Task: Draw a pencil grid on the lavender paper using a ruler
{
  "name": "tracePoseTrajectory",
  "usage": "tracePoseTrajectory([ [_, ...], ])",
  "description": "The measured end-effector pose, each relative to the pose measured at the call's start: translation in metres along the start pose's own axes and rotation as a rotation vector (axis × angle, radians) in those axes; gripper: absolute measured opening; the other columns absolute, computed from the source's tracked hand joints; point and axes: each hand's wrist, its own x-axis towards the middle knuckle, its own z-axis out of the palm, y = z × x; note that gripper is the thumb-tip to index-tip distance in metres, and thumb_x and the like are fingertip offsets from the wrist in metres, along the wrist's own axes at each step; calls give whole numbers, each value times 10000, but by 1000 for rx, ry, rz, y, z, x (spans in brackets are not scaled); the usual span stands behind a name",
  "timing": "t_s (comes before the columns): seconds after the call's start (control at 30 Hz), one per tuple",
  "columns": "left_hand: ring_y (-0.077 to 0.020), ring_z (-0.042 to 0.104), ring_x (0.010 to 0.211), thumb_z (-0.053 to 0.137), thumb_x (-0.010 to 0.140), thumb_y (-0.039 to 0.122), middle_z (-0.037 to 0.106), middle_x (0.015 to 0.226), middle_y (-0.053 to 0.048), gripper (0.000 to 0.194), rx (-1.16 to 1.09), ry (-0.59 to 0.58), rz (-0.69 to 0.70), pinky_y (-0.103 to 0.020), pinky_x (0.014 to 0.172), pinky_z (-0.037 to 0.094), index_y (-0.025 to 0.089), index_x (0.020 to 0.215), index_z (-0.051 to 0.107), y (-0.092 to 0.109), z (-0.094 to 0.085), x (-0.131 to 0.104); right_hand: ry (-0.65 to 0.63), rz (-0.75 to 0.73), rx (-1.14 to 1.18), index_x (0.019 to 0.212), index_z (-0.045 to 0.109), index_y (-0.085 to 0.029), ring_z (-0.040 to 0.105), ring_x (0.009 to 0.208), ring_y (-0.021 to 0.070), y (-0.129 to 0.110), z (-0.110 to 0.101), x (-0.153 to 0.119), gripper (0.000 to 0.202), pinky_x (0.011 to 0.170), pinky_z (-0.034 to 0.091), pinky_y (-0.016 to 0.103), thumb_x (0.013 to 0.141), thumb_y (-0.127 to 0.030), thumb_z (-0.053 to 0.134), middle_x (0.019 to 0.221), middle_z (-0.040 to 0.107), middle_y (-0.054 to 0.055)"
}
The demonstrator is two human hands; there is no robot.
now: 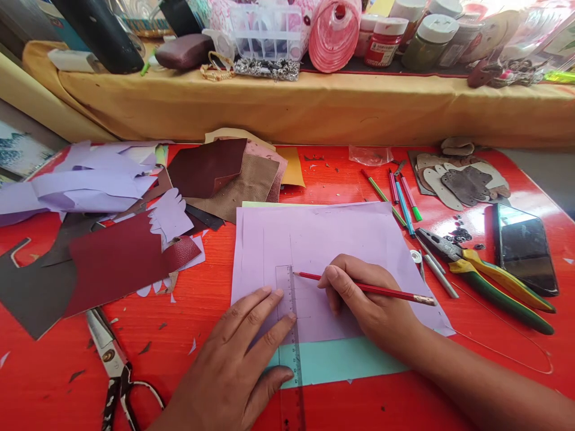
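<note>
- Light-purple paper sheet (341, 233) lies on the glossy red table (206, 287)
- my left hand (245, 347), spread out, pins a clear plastic ruler (291, 347), I'd guess against slipping
- my right hand (372, 311) pinches a slim red pencil (395, 291) beside it

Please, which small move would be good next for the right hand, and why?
Probably a small mark beside the ruler: the right hand holds the pencil with its tip close to the ruler's graduated edge, the left hand rests on the ruler, and drawn lines already show on the purple paper.
</note>
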Motion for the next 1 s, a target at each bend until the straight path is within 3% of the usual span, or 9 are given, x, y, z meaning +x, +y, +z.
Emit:
tracePoseTrajectory([
  [0.3,-275,522,1520,538,1149,452,591,1647,-81,445,7,6,0,-390,1202,530,226,1513,658,0,1,0,2,6,6,862,671,-222,604,567,158,-1,0,-1,400,570,477,295,1161,-426,500,652,654,-6],
  [0.73,-278,534,1510,518,1158,440,593,1646,-78,433,11,4,1,-409,1163,565,230,1511,654,1,-1,0,2,14,11,863,669,-216,603,572,150,1,1,-2,378,570,487,285,1159,-379,501,654,653,-12],
  [1.0,-252,491,1532,500,1168,444,583,1650,-70,426,16,9,7,-383,1202,508,231,1502,657,1,-1,2,2,-7,5,867,672,-212,604,572,145,0,1,-1,358,572,481,278,1151,-348,502,650,649,-18],
])
